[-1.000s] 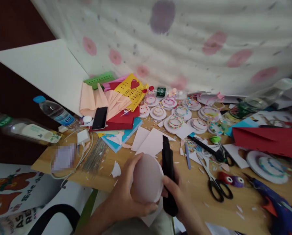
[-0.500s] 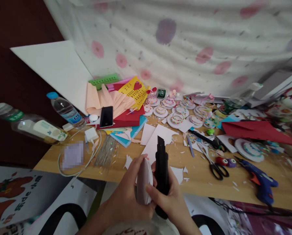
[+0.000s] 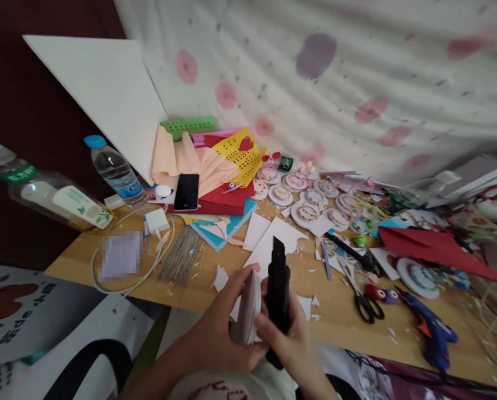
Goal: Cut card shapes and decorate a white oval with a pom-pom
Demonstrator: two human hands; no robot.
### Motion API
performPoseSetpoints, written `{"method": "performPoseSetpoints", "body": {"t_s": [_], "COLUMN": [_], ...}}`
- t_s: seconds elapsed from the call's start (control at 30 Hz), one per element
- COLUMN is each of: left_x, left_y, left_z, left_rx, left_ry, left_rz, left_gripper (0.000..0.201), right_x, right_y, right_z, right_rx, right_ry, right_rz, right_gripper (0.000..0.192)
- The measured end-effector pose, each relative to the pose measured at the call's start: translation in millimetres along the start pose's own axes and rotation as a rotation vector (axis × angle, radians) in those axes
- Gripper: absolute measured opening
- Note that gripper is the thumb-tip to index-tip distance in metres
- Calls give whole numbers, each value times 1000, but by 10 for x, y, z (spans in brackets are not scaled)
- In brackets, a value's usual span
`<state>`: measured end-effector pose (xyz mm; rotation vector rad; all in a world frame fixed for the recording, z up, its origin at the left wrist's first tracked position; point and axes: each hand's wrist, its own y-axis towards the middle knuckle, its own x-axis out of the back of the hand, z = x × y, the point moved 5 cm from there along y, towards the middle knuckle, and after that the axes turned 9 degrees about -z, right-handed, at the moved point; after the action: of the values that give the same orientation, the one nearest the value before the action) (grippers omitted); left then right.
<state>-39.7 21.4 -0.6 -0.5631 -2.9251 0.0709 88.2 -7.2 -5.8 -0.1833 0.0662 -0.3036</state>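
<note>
Between the left hand's [image 3: 217, 330] curled fingers and thumb, a white, round, card-like disc [image 3: 248, 311] looks light, stiff, best held by its rim; the right hand's [image 3: 290, 341] fingers wrap a black, slim, plastic-looking cutter [image 3: 278, 283].

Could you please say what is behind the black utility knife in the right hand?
Behind the black utility knife, a white paper sheet shows around its tip, on the brown wooden table. Whatever the knife's body and the right hand cover cannot be seen.
</note>
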Motion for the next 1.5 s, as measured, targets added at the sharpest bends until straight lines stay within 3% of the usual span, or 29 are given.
{"method": "performPoseSetpoints", "body": {"t_s": [0.1,0.17,0.37,0.53,0.73,0.83,0.93,1.13,1.5], "left_x": [-74,-64,80,127,148,163,176,150,125], "left_y": [80,131,241,302,286,248,223,237,208], "left_z": [56,66,22,-24,-77,-92,-62,-84,11], "left_rx": [89,134,161,144,108,40,74,135,177], "left_ry": [-199,-215,-47,93,195,226,223,183,110], "left_rz": [130,156,135,97,68,86,79,57,39], "left_gripper": [93,90,93,96,96,101,101,93,96], "right_x": [142,253,511,535,543,628,690,562,485], "right_y": [49,72,82,75,106,139,128,-26,-37], "right_z": [33,105,445,646,657,625,641,708,727], "right_rx": [-15,57,569,820,908,903,890,925,965], "right_ry": [41,-52,-710,-928,-1034,-1070,-1042,-978,-991], "right_rz": [104,186,288,320,301,231,183,280,292], "right_gripper": [43,37,25,29,31,29,29,31,31]}}
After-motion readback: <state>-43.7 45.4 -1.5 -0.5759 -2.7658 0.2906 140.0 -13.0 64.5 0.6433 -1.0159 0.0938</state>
